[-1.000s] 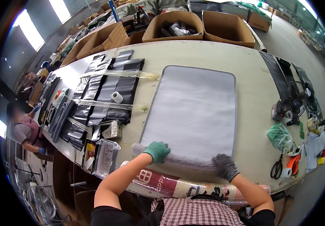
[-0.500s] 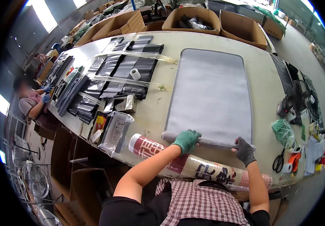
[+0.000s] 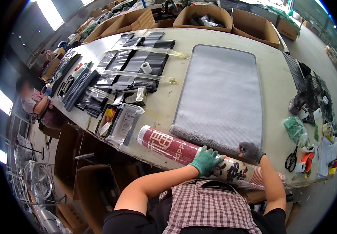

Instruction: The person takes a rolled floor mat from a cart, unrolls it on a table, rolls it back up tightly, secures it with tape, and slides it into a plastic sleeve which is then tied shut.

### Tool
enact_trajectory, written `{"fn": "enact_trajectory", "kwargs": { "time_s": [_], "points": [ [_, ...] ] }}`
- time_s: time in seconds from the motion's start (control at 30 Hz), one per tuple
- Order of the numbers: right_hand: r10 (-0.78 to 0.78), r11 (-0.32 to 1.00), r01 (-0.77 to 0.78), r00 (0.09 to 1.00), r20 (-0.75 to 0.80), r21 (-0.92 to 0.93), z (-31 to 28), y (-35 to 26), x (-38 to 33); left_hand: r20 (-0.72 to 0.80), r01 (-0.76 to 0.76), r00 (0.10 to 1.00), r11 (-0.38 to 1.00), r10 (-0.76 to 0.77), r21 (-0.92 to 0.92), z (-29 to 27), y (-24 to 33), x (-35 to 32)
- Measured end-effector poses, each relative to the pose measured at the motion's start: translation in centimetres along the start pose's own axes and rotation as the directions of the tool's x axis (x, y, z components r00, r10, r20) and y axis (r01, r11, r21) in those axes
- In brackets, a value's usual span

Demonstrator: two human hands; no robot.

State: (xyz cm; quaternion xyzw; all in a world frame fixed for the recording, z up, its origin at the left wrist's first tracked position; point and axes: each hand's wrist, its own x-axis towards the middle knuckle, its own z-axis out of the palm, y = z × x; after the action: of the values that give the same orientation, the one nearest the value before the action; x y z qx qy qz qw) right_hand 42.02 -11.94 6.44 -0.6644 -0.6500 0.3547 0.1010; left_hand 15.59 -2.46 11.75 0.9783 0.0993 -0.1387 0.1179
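A person in a checked apron [image 3: 209, 208] works at a pale table [image 3: 275, 117], where a grey mat [image 3: 221, 89] lies in front of them, its flat, light side up and its near edge curled over into a fluffy grey roll [image 3: 199, 136]. The left hand [image 3: 205, 161], in a green glove, rests with fingers spread on a plastic-wrapped cylinder [image 3: 164, 144] in red and beige that lies along the table's near edge, just beside the curled edge; it grasps nothing. The right hand [image 3: 250, 152], in a dark grey glove, has its fingers bent at the right end of the curled edge; whether they pinch the fabric cannot be told. To the left of the mat, glossy black plastic sheets [image 3: 137, 58] lie overlapped, with a small white roll [image 3: 146, 68] on top. To the right sit a black fan [image 3: 310, 93], a crumpled green plastic bag [image 3: 294, 126], black scissors [image 3: 294, 153] and an orange tape roll [image 3: 307, 158]. Open cardboard boxes [image 3: 254, 37] line the table's far side, while a co-worker [image 3: 34, 103] in a striped sleeve stands at its left end.
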Motion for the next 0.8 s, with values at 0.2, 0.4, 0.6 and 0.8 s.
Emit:
{"fn": "enact_trajectory", "kwargs": {
  "time_s": [0.2,0.4,0.6,0.8],
  "points": [
    [0.079,0.877,0.063,0.959,0.273,-0.477,1.9,-4.2,0.2,-0.206,-0.120,0.976,0.961,0.069,-0.249,0.9,-1.9,-1.9],
    [-0.033,0.904,-0.003,0.996,0.077,0.428,1.2,-0.3,-7.4,-0.511,0.681,0.386,0.611,-0.768,-0.403,4.8,-19.7,-11.8],
    [0.022,0.945,-0.079,0.984,-0.179,-0.318,4.4,-5.8,-12.3,-0.085,-0.152,0.342,0.034,-0.936,-0.988,12.4,-25.3,-15.3],
    [0.105,0.968,-0.129,0.988,-0.116,-0.215,3.5,-8.6,-9.7,0.046,-0.243,0.318,-0.128,-0.947,-0.962,13.6,-26.5,-18.6]
  ]
}}
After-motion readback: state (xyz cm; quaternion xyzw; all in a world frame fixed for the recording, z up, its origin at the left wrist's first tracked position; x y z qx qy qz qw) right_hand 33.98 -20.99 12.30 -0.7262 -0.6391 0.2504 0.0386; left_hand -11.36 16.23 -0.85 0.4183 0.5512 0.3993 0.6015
